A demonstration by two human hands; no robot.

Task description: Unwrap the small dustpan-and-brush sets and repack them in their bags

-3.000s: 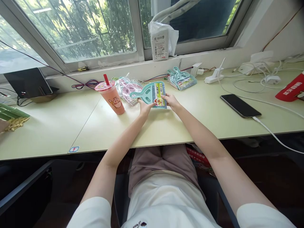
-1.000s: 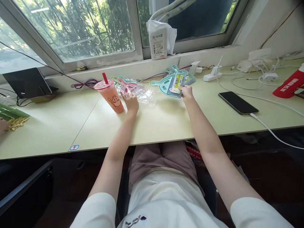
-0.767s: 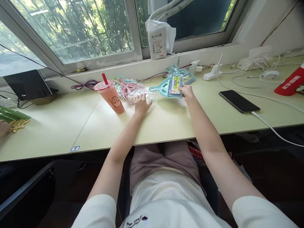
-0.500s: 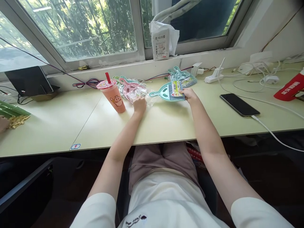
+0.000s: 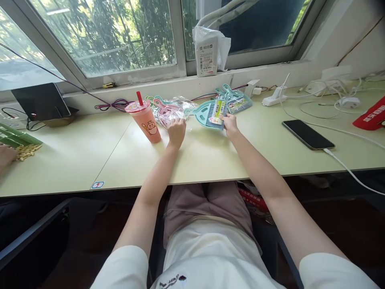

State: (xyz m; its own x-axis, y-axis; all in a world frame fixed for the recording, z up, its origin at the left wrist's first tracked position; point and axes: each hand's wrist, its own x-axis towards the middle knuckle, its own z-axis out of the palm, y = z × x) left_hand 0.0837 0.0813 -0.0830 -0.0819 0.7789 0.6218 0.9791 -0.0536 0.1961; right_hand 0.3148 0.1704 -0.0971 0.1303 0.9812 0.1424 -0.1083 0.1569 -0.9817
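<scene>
Teal dustpan set (image 5: 204,114), one of it in your hold, is tilted above the table (image 5: 132,164), its single label facing up and its handle pointing left into the clear plastic wrapping (image 5: 182,102). Your right hand (image 5: 231,123) has its grip clamped on the bristle end, thumb over the top. Your left hand (image 5: 177,131) is at the near edge of the wrapping with its fingers curled; whether that grip is closed on the plastic, you cannot tell from here. Just beyond it lies one pink dustpan (image 5: 164,107) on a wrapped pile, with green and teal handles showing behind; the full count is hidden. Behind your right hand sits one bundle of teal sets (image 5: 237,102) with at least two handles. Left of your left hand stands one orange cup (image 5: 147,124) with one red straw (image 5: 139,98). To your right you have one phone (image 5: 308,134), one white power strip (image 5: 275,97) and one red container (image 5: 371,115). Far left are one tablet (image 5: 40,102) and one co-worker's hand (image 5: 6,155) beside a heap of small yellowish pieces (image 5: 28,152), too many to count.
</scene>
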